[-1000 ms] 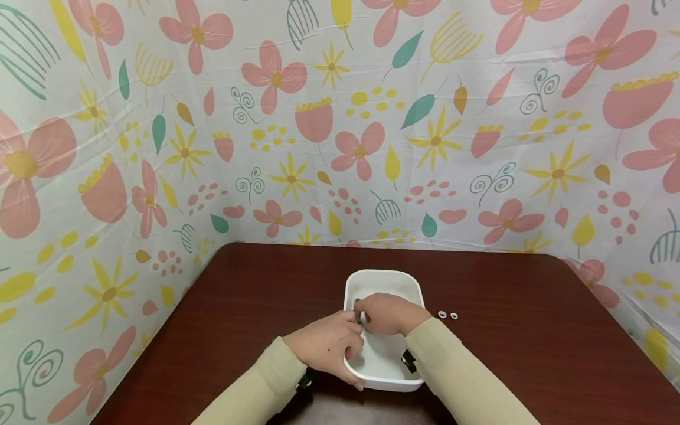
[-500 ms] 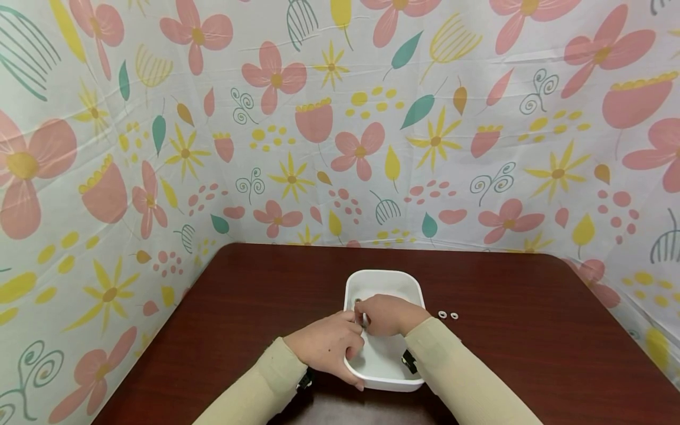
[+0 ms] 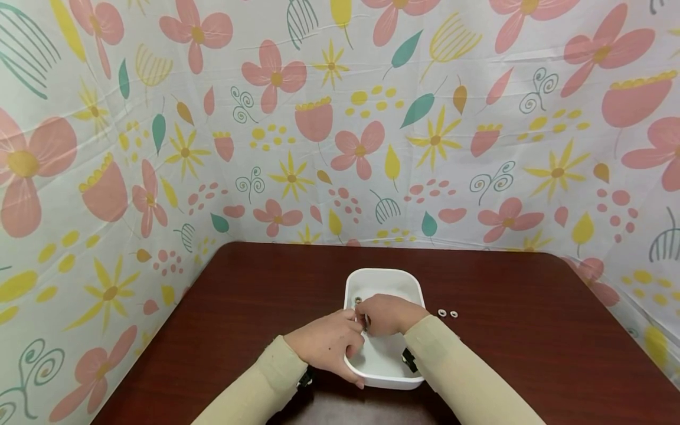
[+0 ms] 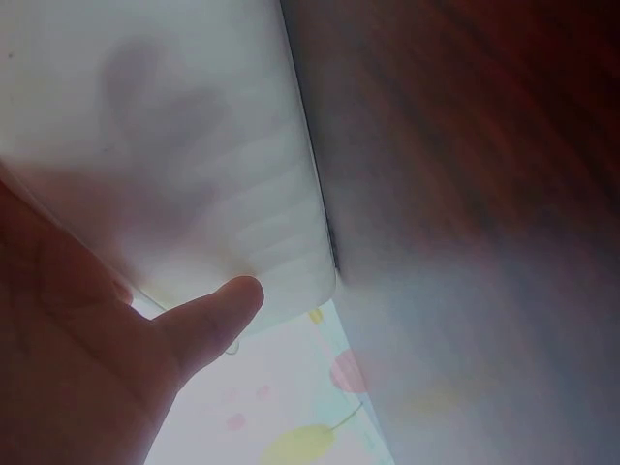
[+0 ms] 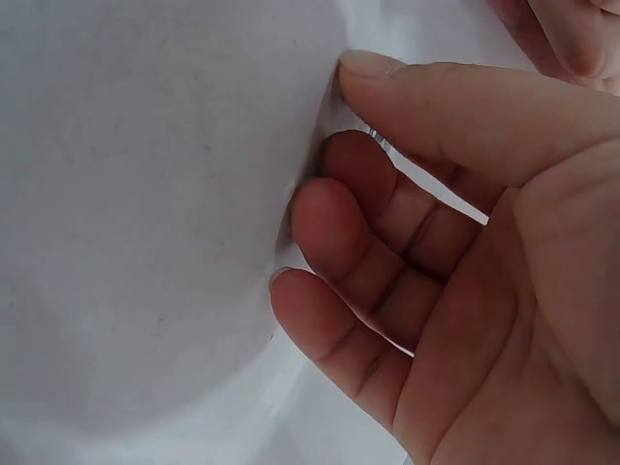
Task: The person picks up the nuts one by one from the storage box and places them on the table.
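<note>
A white plastic bin [image 3: 385,382] stands on the table, and both hands work at its left side. My left hand [image 3: 327,344] grips that side wall, fingers over the rim and thumb [image 4: 218,308] against the outside. My right hand [image 3: 388,314] reaches inside, knuckles up, its fingertips close to the left fingers. Its thumb [image 5: 426,97] and curled fingers pinch a small shiny metal piece with fine ridges [image 5: 380,140], mostly hidden; I cannot tell its kind. Just beyond the fingertips, a small metal ring [image 3: 358,300] lies in the bin.
Two small pale rings [image 3: 448,313] lie on the dark wooden table [image 3: 504,354], right of the bin. A flower-patterned cloth [image 3: 340,147] hangs behind the table and along its left and right sides.
My right fingertips have shifted slightly, and the small ring beyond them shows more fully. The left hand keeps its hold on the bin; the bin and the two table rings stay put.
</note>
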### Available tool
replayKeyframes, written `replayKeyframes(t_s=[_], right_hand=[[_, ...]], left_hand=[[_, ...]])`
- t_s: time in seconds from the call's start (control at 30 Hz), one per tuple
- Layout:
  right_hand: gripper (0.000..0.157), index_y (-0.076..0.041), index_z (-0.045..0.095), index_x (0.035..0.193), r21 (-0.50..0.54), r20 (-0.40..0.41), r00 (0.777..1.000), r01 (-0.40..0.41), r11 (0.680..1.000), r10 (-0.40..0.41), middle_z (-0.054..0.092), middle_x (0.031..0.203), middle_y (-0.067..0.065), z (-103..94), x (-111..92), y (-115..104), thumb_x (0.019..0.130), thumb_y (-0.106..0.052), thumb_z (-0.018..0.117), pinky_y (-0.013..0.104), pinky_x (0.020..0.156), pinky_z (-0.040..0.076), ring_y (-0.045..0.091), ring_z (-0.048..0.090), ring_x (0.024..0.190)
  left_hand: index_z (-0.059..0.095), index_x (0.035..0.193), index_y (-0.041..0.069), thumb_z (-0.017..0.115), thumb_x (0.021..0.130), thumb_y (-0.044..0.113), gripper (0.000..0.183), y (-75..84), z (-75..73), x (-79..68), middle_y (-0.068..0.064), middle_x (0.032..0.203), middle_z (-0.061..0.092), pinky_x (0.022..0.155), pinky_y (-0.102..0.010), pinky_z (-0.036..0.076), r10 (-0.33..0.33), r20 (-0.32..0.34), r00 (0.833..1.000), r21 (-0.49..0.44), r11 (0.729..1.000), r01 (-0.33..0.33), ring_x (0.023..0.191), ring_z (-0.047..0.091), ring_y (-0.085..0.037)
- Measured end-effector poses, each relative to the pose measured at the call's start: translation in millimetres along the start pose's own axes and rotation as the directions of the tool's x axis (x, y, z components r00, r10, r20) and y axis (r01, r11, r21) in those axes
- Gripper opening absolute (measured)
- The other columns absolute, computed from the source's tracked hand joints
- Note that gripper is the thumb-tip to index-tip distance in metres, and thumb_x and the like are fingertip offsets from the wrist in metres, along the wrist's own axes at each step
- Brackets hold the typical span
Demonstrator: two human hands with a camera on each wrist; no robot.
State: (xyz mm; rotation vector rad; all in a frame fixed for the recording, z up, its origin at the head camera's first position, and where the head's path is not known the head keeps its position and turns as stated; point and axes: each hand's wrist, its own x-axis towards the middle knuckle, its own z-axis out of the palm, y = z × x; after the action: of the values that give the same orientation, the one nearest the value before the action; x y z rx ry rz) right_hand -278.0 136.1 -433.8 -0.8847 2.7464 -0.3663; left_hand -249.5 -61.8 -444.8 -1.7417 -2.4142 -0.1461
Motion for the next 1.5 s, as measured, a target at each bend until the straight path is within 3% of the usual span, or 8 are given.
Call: replayKeyframes(t_s=[0.43, 0.9, 1.13, 1.5], right_hand=[[0.015, -0.024, 0.060, 0.074, -0.082, -0.015, 1.000, -0.012, 0.997, 0.011, 0.055, 0.069, -0.011, -2.3, 2, 0, 0.080, -0.015, 0.069, 0.030, 0.062, 0.043, 0.009, 0.049, 0.063], [0.024, -0.023, 0.059, 0.067, -0.088, -0.053, 0.999, -0.012, 0.996, 0.007, 0.051, 0.063, -0.009, -5.6, -1, -3, 0.086, -0.008, 0.063, 0.028, 0.059, 0.040, 0.009, 0.045, 0.059], [0.026, -0.023, 0.059, 0.063, -0.066, -0.123, 0.991, 0.048, 0.997, -0.056, 0.046, 0.057, -0.012, -16.5, -7, -2, 0.081, -0.004, 0.061, 0.026, 0.054, 0.035, 0.006, 0.041, 0.055], [0.014, -0.016, 0.073, 0.083, -0.024, -0.172, 0.984, 0.045, 0.999, -0.048, 0.060, 0.074, -0.014, -28.4, -16, 7, 0.087, -0.005, 0.066, 0.030, 0.065, 0.046, 0.009, 0.051, 0.065]], left_hand=[[0.043, 0.059, 0.027, 0.080, 0.066, 0.072, 0.058, -0.2, 0.8, -0.2, 0.021, 0.070, 0.033, 0.082, -0.019, 0.034, 0.013, -0.011, 1.000, 0.019, 1.000, -0.013, 0.080, 0.035, -0.006], [0.045, 0.059, 0.027, 0.078, 0.067, 0.073, 0.057, 1.5, 1.2, -1.3, 0.021, 0.067, 0.033, 0.079, -0.017, 0.032, 0.003, -0.001, 1.000, 0.023, 1.000, -0.003, 0.078, 0.035, -0.006], [0.045, 0.059, 0.027, 0.080, 0.066, 0.072, 0.058, 0.9, -0.9, 0.0, 0.021, 0.067, 0.032, 0.077, -0.016, 0.032, 0.000, -0.012, 1.000, 0.018, 1.000, 0.000, 0.076, 0.033, -0.006], [0.044, 0.059, 0.027, 0.081, 0.064, 0.071, 0.058, 1.2, 0.4, -0.4, 0.022, 0.066, 0.028, 0.077, -0.016, 0.031, 0.003, -0.019, 1.000, 0.014, 1.000, -0.003, 0.075, 0.031, -0.005]])
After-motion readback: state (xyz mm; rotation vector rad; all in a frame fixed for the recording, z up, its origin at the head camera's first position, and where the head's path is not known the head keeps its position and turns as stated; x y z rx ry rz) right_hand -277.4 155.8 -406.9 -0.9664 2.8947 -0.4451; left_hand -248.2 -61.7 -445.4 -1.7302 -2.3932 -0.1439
